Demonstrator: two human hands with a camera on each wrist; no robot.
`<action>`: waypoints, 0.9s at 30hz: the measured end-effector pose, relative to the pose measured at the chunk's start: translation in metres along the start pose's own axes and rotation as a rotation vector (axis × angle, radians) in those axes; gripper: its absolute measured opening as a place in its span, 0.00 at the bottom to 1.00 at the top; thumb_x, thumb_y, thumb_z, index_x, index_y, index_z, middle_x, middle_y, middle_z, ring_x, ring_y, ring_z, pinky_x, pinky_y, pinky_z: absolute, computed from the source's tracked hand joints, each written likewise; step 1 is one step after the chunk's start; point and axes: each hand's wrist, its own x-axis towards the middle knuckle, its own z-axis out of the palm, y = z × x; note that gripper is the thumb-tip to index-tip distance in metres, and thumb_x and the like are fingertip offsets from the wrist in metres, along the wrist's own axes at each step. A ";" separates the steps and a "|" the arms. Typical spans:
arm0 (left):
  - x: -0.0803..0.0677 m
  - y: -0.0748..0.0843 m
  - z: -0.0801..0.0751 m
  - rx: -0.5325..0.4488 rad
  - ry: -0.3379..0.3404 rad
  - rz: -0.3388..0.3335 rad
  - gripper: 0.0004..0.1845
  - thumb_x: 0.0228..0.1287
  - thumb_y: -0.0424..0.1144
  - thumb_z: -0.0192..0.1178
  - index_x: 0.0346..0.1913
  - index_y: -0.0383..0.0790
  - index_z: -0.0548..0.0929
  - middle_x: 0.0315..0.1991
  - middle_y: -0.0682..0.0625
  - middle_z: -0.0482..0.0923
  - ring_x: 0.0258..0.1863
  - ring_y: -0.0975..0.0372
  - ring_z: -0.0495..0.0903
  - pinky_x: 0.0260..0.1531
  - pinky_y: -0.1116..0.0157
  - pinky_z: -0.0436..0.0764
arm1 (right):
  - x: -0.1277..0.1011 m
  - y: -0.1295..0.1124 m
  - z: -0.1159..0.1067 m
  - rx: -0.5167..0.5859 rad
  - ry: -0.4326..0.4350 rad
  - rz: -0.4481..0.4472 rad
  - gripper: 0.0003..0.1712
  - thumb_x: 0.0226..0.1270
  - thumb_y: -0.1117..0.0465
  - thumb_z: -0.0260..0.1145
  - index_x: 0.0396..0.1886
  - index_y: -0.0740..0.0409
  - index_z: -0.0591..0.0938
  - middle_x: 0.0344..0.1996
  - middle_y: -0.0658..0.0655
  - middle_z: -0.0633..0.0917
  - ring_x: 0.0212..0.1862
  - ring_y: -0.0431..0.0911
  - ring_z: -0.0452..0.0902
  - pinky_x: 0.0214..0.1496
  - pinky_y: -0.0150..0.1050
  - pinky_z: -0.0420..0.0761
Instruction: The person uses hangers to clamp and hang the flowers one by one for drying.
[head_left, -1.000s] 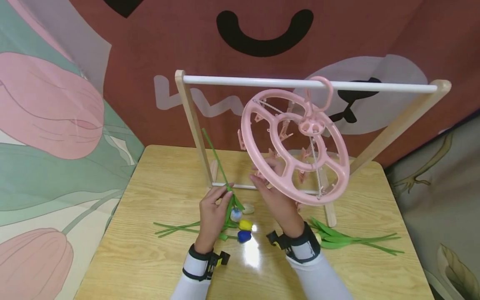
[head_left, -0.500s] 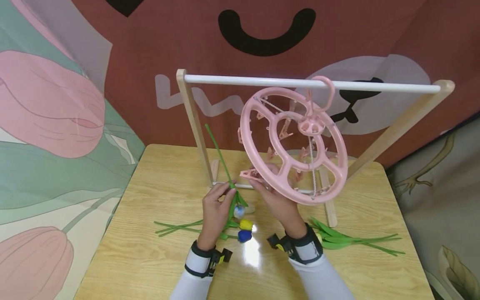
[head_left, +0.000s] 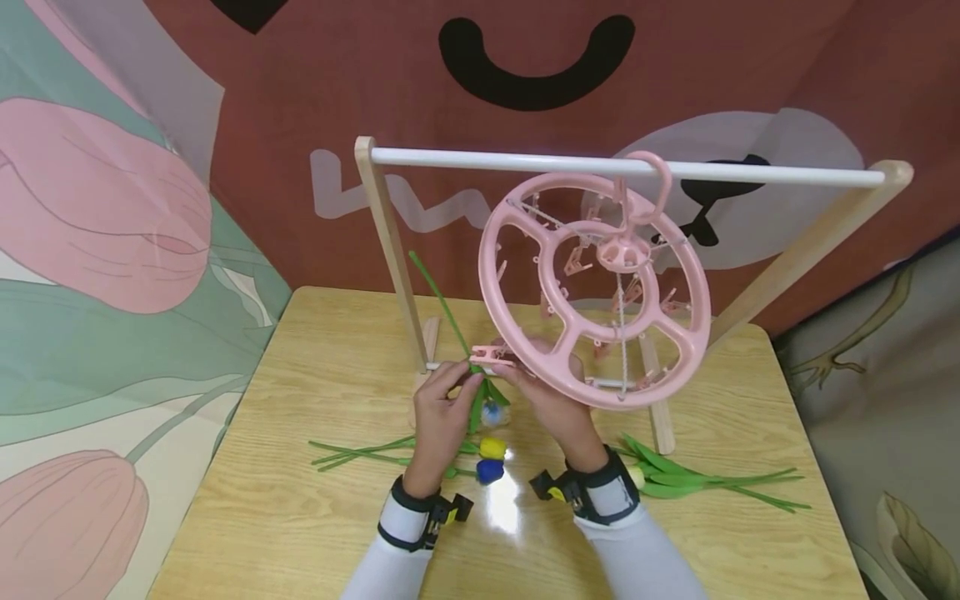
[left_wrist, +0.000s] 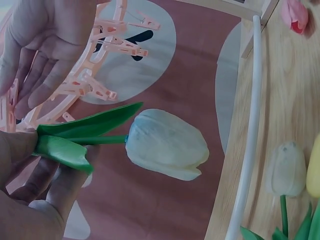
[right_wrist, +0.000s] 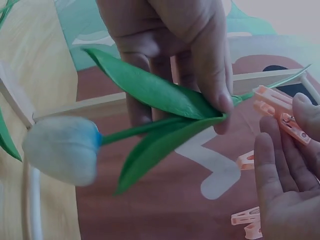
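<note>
My left hand point(head_left: 459, 377) pinches the green stem of an artificial tulip point(head_left: 444, 312) just above its leaves; its pale bloom point(head_left: 492, 412) hangs down over the table. In the left wrist view the bloom point(left_wrist: 167, 150) sits beside my fingers point(left_wrist: 30, 165). My right hand point(head_left: 504, 363) pinches a pink clip point(head_left: 491, 355) on the rim of a round pink peg hanger point(head_left: 525, 350), right against the stem. The hanger hooks on a white rod point(head_left: 465, 158). In the right wrist view the clip point(right_wrist: 277, 112) lies at my fingertips point(right_wrist: 300, 112), beside the leaves point(right_wrist: 160, 115).
The rod rests on a wooden rack point(head_left: 386, 242) standing on a wooden table point(head_left: 315, 517). A yellow tulip point(head_left: 491, 448), a blue one point(head_left: 489, 472) and loose stems point(head_left: 360, 454) lie under my hands. More tulips point(head_left: 705, 479) lie right. Patterned cloth hangs behind.
My right hand took a clip from under the hanger and drew it left to the stem. My left hand lifted the tulip slightly. The hanger swung and tilted.
</note>
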 end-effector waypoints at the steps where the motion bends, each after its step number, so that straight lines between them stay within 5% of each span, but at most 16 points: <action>1: 0.000 -0.001 0.000 -0.005 -0.004 0.005 0.10 0.63 0.22 0.67 0.47 0.26 0.88 0.35 0.37 0.86 0.36 0.49 0.86 0.40 0.64 0.90 | 0.000 0.000 0.000 0.001 -0.006 0.008 0.15 0.60 0.78 0.72 0.48 0.73 0.85 0.45 0.71 0.88 0.50 0.36 0.86 0.55 0.31 0.86; 8: 0.000 -0.003 0.000 -0.043 -0.031 -0.001 0.10 0.68 0.30 0.67 0.50 0.35 0.90 0.37 0.44 0.87 0.37 0.56 0.86 0.39 0.64 0.90 | 0.000 0.004 0.000 0.011 -0.011 0.018 0.16 0.61 0.79 0.71 0.49 0.74 0.85 0.46 0.72 0.88 0.51 0.35 0.86 0.57 0.30 0.85; 18: 0.000 -0.002 0.002 -0.055 -0.050 0.008 0.11 0.70 0.31 0.66 0.52 0.35 0.89 0.39 0.43 0.87 0.38 0.58 0.86 0.39 0.65 0.90 | -0.001 0.007 -0.001 0.035 0.004 0.015 0.14 0.60 0.80 0.71 0.47 0.77 0.85 0.45 0.73 0.88 0.49 0.36 0.86 0.56 0.30 0.85; 27: 0.001 -0.002 0.003 -0.078 -0.048 -0.017 0.11 0.69 0.32 0.67 0.52 0.35 0.88 0.42 0.43 0.88 0.41 0.55 0.87 0.46 0.61 0.90 | -0.004 0.011 0.001 0.048 -0.031 0.144 0.20 0.66 0.75 0.70 0.57 0.71 0.82 0.52 0.70 0.86 0.51 0.39 0.85 0.56 0.31 0.85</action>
